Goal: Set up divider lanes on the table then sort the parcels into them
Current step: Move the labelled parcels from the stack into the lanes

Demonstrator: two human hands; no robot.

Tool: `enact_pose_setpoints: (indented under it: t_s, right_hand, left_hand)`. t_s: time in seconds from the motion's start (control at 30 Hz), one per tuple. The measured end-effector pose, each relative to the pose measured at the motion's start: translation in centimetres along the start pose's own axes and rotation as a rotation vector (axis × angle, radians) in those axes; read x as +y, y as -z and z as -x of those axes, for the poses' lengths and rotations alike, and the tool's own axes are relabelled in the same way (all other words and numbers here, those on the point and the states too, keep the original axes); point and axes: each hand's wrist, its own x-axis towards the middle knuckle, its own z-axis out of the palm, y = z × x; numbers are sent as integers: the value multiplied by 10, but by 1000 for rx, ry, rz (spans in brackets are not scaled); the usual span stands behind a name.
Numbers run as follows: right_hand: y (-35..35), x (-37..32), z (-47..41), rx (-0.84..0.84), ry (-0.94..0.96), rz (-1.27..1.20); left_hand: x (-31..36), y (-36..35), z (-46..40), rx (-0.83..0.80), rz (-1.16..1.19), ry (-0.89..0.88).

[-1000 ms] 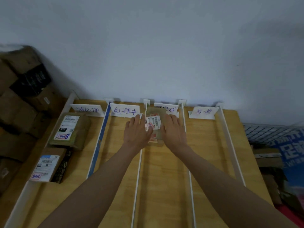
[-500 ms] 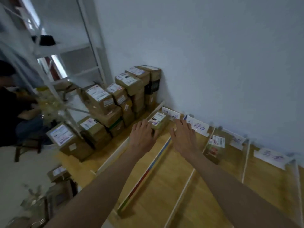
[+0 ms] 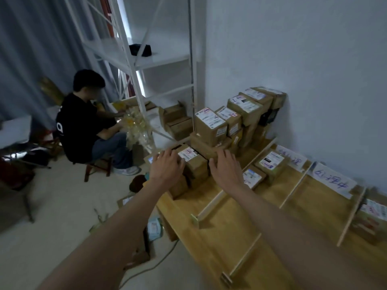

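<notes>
- Pale wall and a white shelving frame stand behind the wooden tabletop; a seated person works well beyond the parcel pile.
- My left hand and right hand flank the front parcel at the pile's near end, each grip spread and empty; contact is unclear.
- I'd judge the step a pickup: close both palms on opposite sides and lift straight, so stacked neighbours stay put.
- Beside the pile, I count three divider rails, two visible lane labels and two sorted parcels in the nearest lane.
</notes>
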Motion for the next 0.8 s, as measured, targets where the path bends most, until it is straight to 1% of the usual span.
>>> enact_pose_setpoints:
  t_s: [0.07,0.2,0.33,0.43,0.53,0.73,0.8]
  right_hand:
    - [-26,-23,-10,-17,-34,-14]
    - [-77,-65,-21,-63,-112,-65]
    - [-114,-99,-33,-108,-203,-104]
    - [-137,-114,-42,-139,-253,-119]
    - [-155,-118,-55,-193,-308,-132]
    - [-183,-110,-74,-308,-418,-114]
    - [-191,-105,-86,-338,-432,-124]
  left_hand:
    - [-38,-4,-14,-16,1,-11]
    - [-107,-17,-37,-102,-19,-46]
    - [-152,-31,-54,-187,19,-41]
    - [-173,-43,-68,-269,69,-40]
    - [-186,-56,-84,-345,182,-13]
    - [-196,-86,-106,-463,337,93]
    - [-195,-97,-114,-469,395,117]
